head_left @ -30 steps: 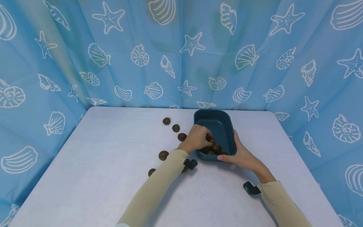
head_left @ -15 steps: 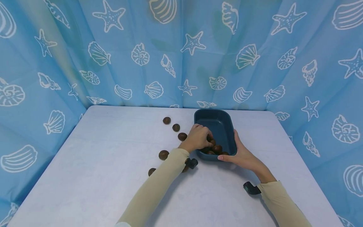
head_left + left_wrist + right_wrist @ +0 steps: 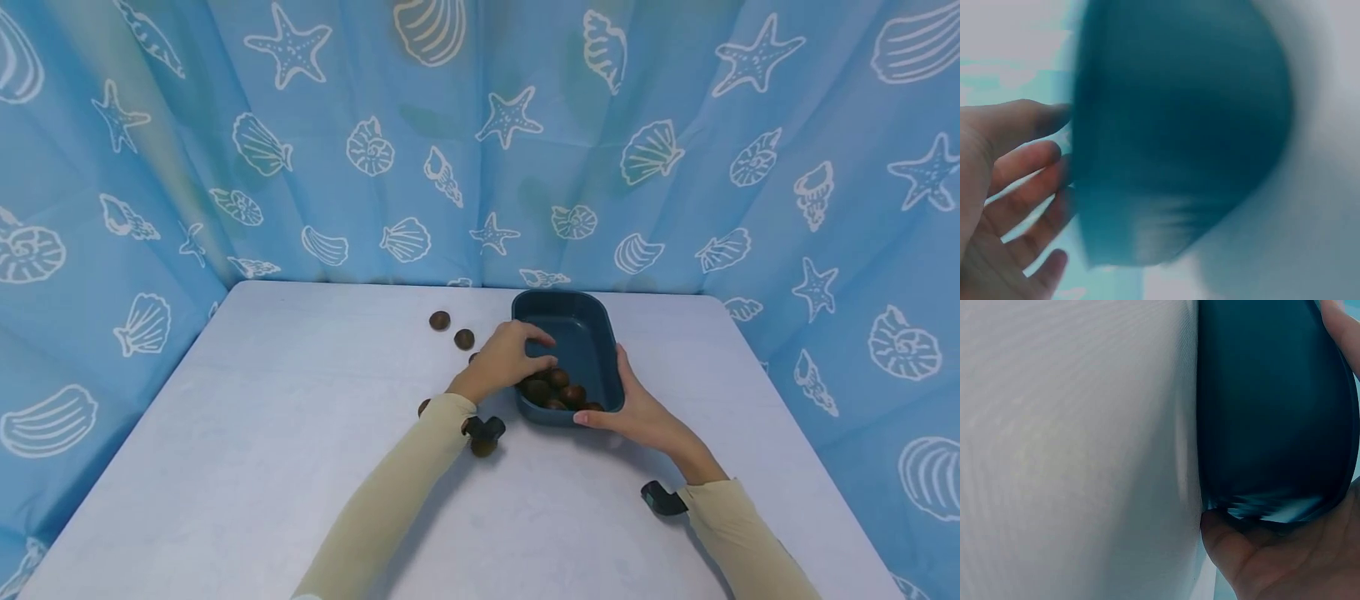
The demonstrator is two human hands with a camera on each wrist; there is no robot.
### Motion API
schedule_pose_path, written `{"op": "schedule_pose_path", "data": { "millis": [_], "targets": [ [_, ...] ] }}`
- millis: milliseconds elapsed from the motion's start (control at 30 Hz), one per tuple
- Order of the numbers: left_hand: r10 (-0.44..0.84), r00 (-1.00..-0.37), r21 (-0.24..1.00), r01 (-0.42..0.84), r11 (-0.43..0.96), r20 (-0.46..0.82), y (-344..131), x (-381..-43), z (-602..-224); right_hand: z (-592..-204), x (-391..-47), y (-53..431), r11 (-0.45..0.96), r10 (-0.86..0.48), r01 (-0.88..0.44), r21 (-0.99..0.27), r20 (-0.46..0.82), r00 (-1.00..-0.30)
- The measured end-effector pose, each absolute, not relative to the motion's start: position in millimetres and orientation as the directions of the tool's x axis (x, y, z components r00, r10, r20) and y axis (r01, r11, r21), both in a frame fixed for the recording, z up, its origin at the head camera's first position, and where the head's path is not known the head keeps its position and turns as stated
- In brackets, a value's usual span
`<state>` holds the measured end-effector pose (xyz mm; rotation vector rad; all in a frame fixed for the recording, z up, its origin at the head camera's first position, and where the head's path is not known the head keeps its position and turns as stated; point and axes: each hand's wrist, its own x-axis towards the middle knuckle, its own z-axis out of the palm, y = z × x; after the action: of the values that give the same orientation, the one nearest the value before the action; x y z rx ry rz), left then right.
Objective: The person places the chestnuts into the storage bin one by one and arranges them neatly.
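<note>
A dark blue rectangular box (image 3: 573,329) stands toward the far right of the table, with several brown chestnuts (image 3: 573,396) gathered at its near end. Over the box's left rim is my left hand (image 3: 504,360), thumb and fingers spread apart with nothing between them. In the blurred left wrist view, its fingertips are beside the wall of the box (image 3: 1179,112). My right hand (image 3: 643,412) holds the box at its near right corner, thumb on the near edge and fingers along the right side. The right wrist view shows that hand (image 3: 1291,562) wrapped about the box's end.
Loose chestnuts lie left of the box: one at the back (image 3: 439,320), another chestnut (image 3: 464,339) closer in, and a chestnut (image 3: 483,447) below the left wrist camera (image 3: 486,428). The left arm partly hides others. A blue shell-print curtain (image 3: 405,167) borders the white table (image 3: 262,400).
My left hand has spread its fingers and drawn back left and slightly up from the chestnuts in the box, uncovering more of them. My right hand keeps its hold on the box.
</note>
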<state>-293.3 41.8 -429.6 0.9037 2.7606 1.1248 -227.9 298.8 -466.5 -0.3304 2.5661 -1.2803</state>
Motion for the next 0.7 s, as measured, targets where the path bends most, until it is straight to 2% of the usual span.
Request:
{"op": "schedule_pose_path", "data": {
  "millis": [367, 567, 700],
  "targets": [
    [0.286, -0.909, 0.744, 0.413, 0.526, 0.303, -47, -269, -395, -464, -225, 300, 0.626, -0.294, -0.079, -0.776, -0.141, -0.945],
    [0.197, -0.940, 0.768, 0.342, 0.542, 0.279, -89, -249, -397, -464, -224, 299, 0.637, -0.276, -0.053, -0.769, -0.164, -0.947],
    [0.167, -0.966, 0.802, 0.258, 0.539, 0.198, -109, -232, -407, -464, -225, 297, 0.620, -0.290, -0.068, -0.782, -0.147, -0.946]
  ]
}}
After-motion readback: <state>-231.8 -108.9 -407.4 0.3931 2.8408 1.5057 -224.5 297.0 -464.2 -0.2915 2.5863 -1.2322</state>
